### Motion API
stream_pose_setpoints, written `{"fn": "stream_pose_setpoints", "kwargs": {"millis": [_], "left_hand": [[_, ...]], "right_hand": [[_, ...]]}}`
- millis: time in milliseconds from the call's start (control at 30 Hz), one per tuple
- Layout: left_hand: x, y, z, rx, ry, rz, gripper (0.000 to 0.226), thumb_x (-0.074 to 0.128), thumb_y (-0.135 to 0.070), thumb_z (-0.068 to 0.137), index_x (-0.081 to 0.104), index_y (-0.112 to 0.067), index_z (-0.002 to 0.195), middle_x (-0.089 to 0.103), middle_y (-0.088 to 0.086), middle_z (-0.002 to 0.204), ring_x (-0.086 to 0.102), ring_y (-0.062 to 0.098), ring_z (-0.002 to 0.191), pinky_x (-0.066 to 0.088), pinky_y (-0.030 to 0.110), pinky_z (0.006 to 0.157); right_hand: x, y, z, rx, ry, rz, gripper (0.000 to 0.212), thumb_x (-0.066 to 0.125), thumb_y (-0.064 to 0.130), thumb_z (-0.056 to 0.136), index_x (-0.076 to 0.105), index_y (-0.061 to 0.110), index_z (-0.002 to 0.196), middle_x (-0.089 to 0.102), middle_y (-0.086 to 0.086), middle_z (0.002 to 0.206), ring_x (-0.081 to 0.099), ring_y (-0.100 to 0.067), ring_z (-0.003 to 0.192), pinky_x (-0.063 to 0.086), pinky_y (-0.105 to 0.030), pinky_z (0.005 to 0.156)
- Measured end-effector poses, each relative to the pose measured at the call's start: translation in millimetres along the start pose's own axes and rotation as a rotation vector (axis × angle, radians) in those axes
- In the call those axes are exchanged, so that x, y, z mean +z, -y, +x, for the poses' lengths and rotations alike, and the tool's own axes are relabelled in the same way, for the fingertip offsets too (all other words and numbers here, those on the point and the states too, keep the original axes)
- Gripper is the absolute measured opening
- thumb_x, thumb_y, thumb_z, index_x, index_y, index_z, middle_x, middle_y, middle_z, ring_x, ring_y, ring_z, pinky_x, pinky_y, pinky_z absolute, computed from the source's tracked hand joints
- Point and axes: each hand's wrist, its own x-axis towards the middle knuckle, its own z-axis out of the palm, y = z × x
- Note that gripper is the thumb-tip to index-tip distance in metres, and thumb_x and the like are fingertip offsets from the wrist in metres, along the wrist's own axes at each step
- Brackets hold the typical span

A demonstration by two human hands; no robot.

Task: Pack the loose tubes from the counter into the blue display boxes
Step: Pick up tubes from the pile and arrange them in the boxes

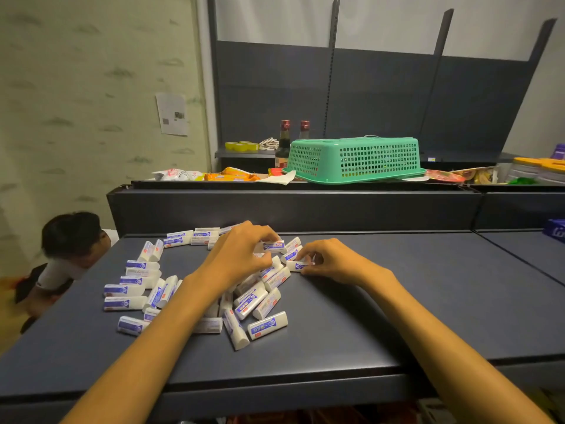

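Over the dark counter (397, 301), both hands curl into the scattered white tubes (195, 289): the left hand (241, 252) pinches one tube (273, 246), the right hand (333, 260) another (296, 266).

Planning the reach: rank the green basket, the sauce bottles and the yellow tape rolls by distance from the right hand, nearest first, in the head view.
From the right hand:
1. Green basket, upturned, straight behind.
2. Sauce bottles, behind the basket's left end.
3. Yellow tape rolls, farthest left on the back shelf.
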Motion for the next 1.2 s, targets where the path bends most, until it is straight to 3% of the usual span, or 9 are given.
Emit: {"fn": "stream_pose_setpoints", "kwargs": {"millis": [167, 467, 700, 867, 1200], "left_hand": [[0.0, -2.0, -0.2, -0.009, -0.013, 0.011, 0.031, 0.069, -0.025, 0.081, 0.064, -0.03, 0.112, 0.066, -0.007, 0.103, 0.056, 0.006, 0.09, 0.048, 0.022, 0.076], [-1.3, -8.1, -3.7, -0.02, -0.044, -0.009, 0.029, 0.071, -0.025, 0.081, 0.064, -0.029, 0.109, 0.066, -0.007, 0.101, 0.058, 0.007, 0.088, 0.055, 0.03, 0.078], [17.0, -28.0, 5.0, 0.076, -0.048, -0.031, 0.027, 0.063, -0.03, 0.076, 0.068, -0.032, 0.102, 0.069, -0.01, 0.098, 0.06, 0.013, 0.089, 0.054, 0.038, 0.076], [36.5, -76.2, 12.7, 0.188, -0.042, -0.095, 0.026, 0.066, -0.022, 0.073, 0.071, -0.023, 0.098, 0.069, -0.003, 0.095, 0.062, 0.019, 0.087, 0.054, 0.039, 0.075], [90.9, -235.3, 29.7, 0.33, -0.026, -0.14, 0.027, 0.069, -0.018, 0.071, 0.071, -0.027, 0.095, 0.067, -0.008, 0.09, 0.059, 0.019, 0.083, 0.053, 0.04, 0.069]], "right_hand": [[-5.5, -2.0, -4.0, -0.014, -0.066, -0.062, 0.038, 0.072, 0.026, 0.085, 0.063, 0.023, 0.121, 0.066, 0.003, 0.103, 0.057, -0.008, 0.078, 0.05, -0.022, 0.072], [-11.5, -16.8, -27.1, -0.061, -0.35, 0.027, 0.029, 0.074, 0.019, 0.077, 0.067, 0.034, 0.101, 0.064, 0.01, 0.09, 0.057, -0.008, 0.08, 0.054, -0.037, 0.072], [-19.8, -25.7, -75.2, -0.027, -0.48, 0.104, 0.027, 0.074, 0.013, 0.08, 0.07, 0.024, 0.104, 0.065, 0.011, 0.093, 0.059, -0.009, 0.083, 0.054, -0.035, 0.075], [-36.9, -43.5, -132.3, 0.041, -0.528, 0.086, 0.028, 0.074, 0.011, 0.081, 0.07, 0.022, 0.106, 0.063, 0.013, 0.095, 0.061, -0.009, 0.084, 0.055, -0.033, 0.077], [-91.5, -122.7, -283.9, 0.185, -0.584, 0.008, 0.031, 0.076, 0.014, 0.081, 0.068, 0.024, 0.109, 0.062, 0.008, 0.101, 0.061, -0.011, 0.086, 0.056, -0.035, 0.075]]}}
